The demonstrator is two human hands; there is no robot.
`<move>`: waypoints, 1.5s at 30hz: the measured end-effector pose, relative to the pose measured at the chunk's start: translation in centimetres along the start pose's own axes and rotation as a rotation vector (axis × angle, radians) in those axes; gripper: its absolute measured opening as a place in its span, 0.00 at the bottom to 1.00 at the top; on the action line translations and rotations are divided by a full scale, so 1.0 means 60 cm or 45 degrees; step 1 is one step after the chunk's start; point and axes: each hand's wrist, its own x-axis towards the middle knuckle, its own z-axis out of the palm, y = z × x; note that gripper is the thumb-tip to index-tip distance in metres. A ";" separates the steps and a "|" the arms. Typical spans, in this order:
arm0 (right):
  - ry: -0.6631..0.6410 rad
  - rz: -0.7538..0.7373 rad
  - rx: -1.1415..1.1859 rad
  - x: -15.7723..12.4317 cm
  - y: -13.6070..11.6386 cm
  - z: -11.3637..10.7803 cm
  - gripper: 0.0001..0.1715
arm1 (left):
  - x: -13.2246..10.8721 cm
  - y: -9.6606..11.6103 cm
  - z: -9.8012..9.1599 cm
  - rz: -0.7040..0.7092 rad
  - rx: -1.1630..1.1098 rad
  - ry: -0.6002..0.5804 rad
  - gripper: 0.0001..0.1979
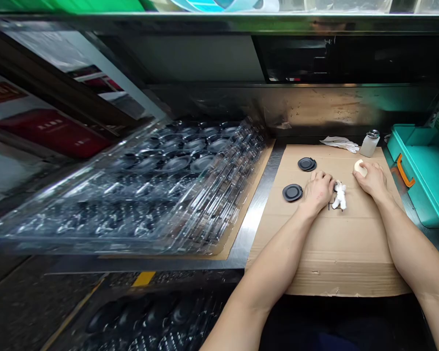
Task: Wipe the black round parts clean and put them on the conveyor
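My right hand [373, 179] pinches a small cream-coloured round piece [360, 168] above the right side of the cardboard sheet [314, 253]. My left hand [319, 190] rests low over the sheet with its fingers curled; a bit of something dark shows by its fingertips, but what they hold is hidden. Touching or very close to those fingertips lies a crumpled white cloth or tissue [339, 197]. Left of that hand are two black round parts, one nearer [292, 192] and one farther [307, 164], both flat on the cardboard.
Clear plastic trays [161, 190] with black round parts are stacked at left. A small bottle with a metal cap [369, 144] and a white glove-like item [340, 143] sit at the back. A teal bin [424, 170] stands right. A metal shelf edge [219, 24] crosses overhead.
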 end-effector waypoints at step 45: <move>-0.149 -0.116 0.236 -0.035 -0.017 0.006 0.21 | 0.157 0.330 0.047 0.403 0.137 -0.391 0.27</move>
